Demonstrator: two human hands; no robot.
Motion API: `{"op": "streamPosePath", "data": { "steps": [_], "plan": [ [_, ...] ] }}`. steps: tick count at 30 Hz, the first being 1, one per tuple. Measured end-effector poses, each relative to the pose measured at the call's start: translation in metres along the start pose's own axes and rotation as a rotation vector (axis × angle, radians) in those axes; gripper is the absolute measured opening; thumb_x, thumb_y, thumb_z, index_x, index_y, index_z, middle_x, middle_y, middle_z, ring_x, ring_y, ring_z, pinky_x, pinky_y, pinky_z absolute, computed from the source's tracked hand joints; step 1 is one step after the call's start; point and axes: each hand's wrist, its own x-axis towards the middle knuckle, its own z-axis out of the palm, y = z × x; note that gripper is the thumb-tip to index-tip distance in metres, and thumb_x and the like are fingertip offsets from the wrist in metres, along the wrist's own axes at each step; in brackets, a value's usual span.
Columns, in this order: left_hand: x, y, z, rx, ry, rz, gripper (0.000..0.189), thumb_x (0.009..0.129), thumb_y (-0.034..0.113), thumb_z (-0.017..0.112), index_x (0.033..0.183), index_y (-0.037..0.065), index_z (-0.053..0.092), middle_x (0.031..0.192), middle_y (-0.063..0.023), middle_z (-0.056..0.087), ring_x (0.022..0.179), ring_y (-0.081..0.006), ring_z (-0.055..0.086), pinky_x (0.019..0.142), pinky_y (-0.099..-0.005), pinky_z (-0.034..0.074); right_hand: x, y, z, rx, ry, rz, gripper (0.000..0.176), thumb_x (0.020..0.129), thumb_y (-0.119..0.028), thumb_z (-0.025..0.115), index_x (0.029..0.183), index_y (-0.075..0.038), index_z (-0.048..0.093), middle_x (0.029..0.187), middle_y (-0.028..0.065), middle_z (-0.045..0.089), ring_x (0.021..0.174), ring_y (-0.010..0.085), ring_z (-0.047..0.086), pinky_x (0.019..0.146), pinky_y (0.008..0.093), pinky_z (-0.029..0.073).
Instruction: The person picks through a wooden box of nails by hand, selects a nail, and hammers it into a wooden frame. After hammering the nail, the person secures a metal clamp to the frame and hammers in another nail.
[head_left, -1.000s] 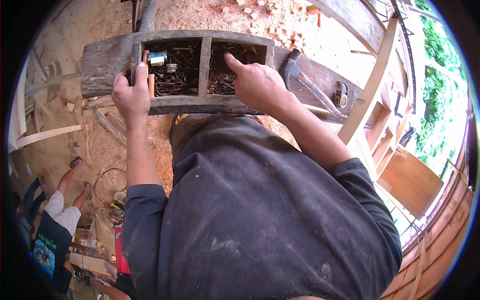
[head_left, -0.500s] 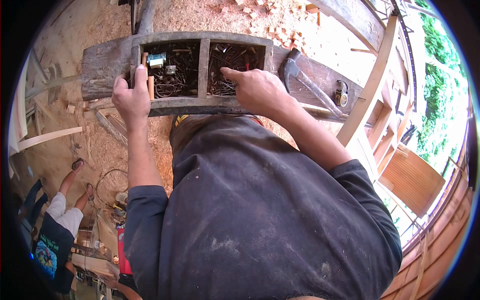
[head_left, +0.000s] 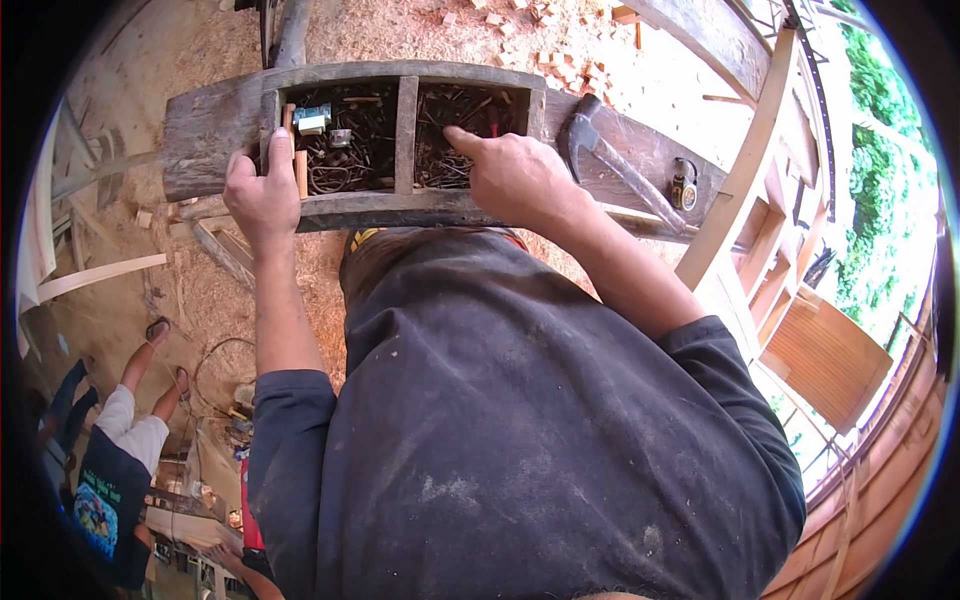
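A weathered wooden box (head_left: 407, 135) with two compartments lies across a plank in front of me. My left hand (head_left: 262, 195) is closed round the box's left end, its thumb on top beside thin wooden strips (head_left: 302, 174). Dark nails (head_left: 365, 160) fill the left compartment, along with a small teal-and-white object (head_left: 312, 121) and a small metal piece (head_left: 341, 138). Over the right compartment my right hand (head_left: 525, 180) has its index finger stretched out towards the nails; its other fingers are partly hidden. A small red item (head_left: 494, 129) lies near that hand.
A claw hammer (head_left: 620, 160) and a tape measure (head_left: 684, 186) rest on the plank (head_left: 215, 135) to the right. Wood offcuts (head_left: 570, 70) and shavings cover the ground ahead. A curved timber (head_left: 740, 190) rises at right. Another person (head_left: 115, 470) is at lower left.
My right index finger has shifted slightly within the right compartment, and the nails under it look disturbed. My left hand keeps its place on the box.
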Motion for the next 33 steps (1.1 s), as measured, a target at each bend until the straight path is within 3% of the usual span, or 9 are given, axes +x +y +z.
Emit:
{"op": "streamPosePath", "data": {
  "steps": [7,10,13,18,21,23,27,30,33],
  "plan": [
    [-0.002,0.007,-0.002,-0.042,0.002,0.01,0.05,0.093,0.045,0.071,0.1,-0.005,0.073,0.095,-0.022,0.074,0.089,-0.0334,0.07,0.082,-0.0433,0.053,-0.009,0.0,-0.005,-0.033,-0.091,0.012,0.062,0.086,-0.008,0.049,0.147,-0.013,0.054,0.083,0.0261,0.071,0.078,0.0412,0.072,0.076,0.0536,0.056],
    [-0.001,0.005,-0.002,-0.019,0.005,-0.003,0.05,0.093,0.045,0.071,0.098,-0.005,0.073,0.093,-0.0221,0.074,0.087,-0.0337,0.07,0.081,-0.0434,0.053,-0.004,0.011,0.002,0.012,-0.001,-0.063,0.063,0.086,-0.008,0.049,0.148,-0.012,0.052,0.086,0.028,0.071,0.081,0.0421,0.072,0.079,0.054,0.055],
    [-0.001,0.001,0.001,-0.017,0.026,0.014,0.049,0.093,0.044,0.072,0.095,-0.005,0.073,0.092,-0.0218,0.074,0.087,-0.0332,0.071,0.081,-0.0431,0.053,0.009,0.0,-0.014,0.069,0.111,0.043,0.063,0.087,-0.009,0.049,0.15,-0.011,0.048,0.092,0.0281,0.072,0.089,0.0433,0.071,0.084,0.0532,0.055],
    [0.002,-0.003,0.001,0.013,0.017,0.014,0.048,0.092,0.044,0.072,0.094,-0.004,0.073,0.093,-0.021,0.074,0.088,-0.0323,0.071,0.081,-0.0425,0.053,0.026,0.001,-0.013,-0.023,0.109,0.047,0.057,0.088,-0.011,0.048,0.145,-0.012,0.054,0.09,0.027,0.072,0.088,0.0444,0.07,0.083,0.0527,0.055],
    [0.0,0.001,0.001,-0.01,0.019,0.004,0.047,0.092,0.044,0.073,0.095,-0.003,0.074,0.093,-0.0203,0.075,0.088,-0.0319,0.071,0.081,-0.0422,0.053,0.015,0.007,-0.017,-0.028,-0.045,0.029,0.056,0.088,-0.01,0.048,0.143,-0.015,0.057,0.091,0.0262,0.072,0.091,0.0428,0.07,0.085,0.0523,0.055],
    [0.0,0.003,0.0,-0.028,0.029,0.013,0.047,0.092,0.045,0.073,0.096,-0.003,0.074,0.093,-0.02,0.075,0.088,-0.0318,0.071,0.081,-0.0422,0.053,0.012,0.017,-0.006,-0.01,0.015,-0.062,0.055,0.088,-0.009,0.047,0.142,-0.017,0.059,0.089,0.0259,0.072,0.089,0.0421,0.071,0.083,0.0528,0.055],
    [0.0,-0.003,0.002,-0.01,0.009,-0.025,0.047,0.093,0.044,0.072,0.098,-0.002,0.074,0.094,-0.0193,0.075,0.089,-0.0317,0.071,0.082,-0.0421,0.053,0.02,0.007,-0.004,0.053,0.177,-0.001,0.056,0.088,-0.008,0.047,0.142,-0.017,0.058,0.088,0.0243,0.072,0.086,0.0407,0.072,0.08,0.0528,0.056],
    [0.0,0.002,-0.001,-0.013,-0.002,-0.028,0.047,0.093,0.044,0.072,0.101,-0.002,0.075,0.096,-0.019,0.075,0.09,-0.0315,0.071,0.083,-0.0418,0.053,0.007,-0.006,-0.009,-0.021,-0.052,-0.018,0.06,0.087,-0.007,0.048,0.147,-0.015,0.055,0.086,0.0234,0.073,0.082,0.0392,0.073,0.077,0.0516,0.057],
    [-0.001,0.005,-0.002,-0.013,-0.013,-0.039,0.047,0.093,0.044,0.072,0.102,-0.002,0.075,0.097,-0.0185,0.075,0.091,-0.0307,0.071,0.083,-0.0415,0.053,-0.007,-0.003,-0.007,-0.053,-0.099,0.002,0.061,0.086,-0.007,0.049,0.145,-0.016,0.057,0.085,0.0235,0.072,0.081,0.0388,0.073,0.077,0.0516,0.057]
  ]
}}
